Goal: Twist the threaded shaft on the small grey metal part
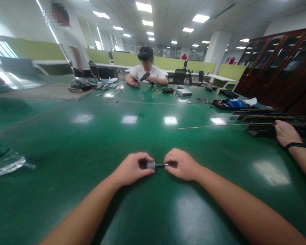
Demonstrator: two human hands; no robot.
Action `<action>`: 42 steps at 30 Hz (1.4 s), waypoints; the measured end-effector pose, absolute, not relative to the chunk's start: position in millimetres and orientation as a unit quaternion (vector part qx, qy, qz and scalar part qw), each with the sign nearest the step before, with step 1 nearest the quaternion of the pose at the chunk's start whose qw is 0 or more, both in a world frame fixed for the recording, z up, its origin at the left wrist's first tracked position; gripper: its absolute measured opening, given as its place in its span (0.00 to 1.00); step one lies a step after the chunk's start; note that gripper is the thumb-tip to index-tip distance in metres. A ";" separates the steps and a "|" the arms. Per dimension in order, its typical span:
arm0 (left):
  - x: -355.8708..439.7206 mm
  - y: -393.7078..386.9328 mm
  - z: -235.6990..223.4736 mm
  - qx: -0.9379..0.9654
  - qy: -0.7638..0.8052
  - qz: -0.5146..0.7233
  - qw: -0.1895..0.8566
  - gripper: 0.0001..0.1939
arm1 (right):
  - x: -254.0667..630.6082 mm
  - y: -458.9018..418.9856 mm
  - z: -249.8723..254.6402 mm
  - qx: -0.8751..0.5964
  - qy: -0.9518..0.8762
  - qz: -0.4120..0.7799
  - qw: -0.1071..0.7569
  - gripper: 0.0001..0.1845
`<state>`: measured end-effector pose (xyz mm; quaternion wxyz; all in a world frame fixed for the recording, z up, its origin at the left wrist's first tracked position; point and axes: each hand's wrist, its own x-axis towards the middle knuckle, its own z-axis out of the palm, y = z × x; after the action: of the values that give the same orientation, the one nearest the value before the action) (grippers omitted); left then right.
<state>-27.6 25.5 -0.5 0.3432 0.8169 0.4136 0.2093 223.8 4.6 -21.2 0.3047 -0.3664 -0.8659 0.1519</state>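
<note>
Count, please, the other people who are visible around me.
3: a standing person at upper left, a seated person across the table, and one at right, shown by a hand with wristband. Others may be hidden.

We have a part [151, 165] between our left grip [132, 170] and right grip [182, 165], toward the counter's [104, 136] near edge. Plastic film [9, 165] lies toward the left edge, rods [219, 125] toward the right, a box [183, 92] toward the far edge.
</note>
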 end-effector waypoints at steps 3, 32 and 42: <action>-27.6 25.3 -0.1 0.816 0.414 0.211 0.343 0.12 | 224.0 4.5 -20.4 -0.369 -0.866 0.153 0.302 0.06; -27.3 25.1 0.7 0.814 0.417 0.213 0.343 0.12 | 226.0 5.5 -21.9 -0.366 -0.865 0.159 0.303 0.06; -26.5 24.5 2.1 0.811 0.419 0.212 0.349 0.12 | 226.4 5.2 -21.5 -0.366 -0.866 0.157 0.302 0.06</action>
<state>-26.5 24.5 2.1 0.3485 0.8112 0.4187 0.2125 226.4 5.2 -21.5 0.3025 -0.3663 -0.8658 0.1571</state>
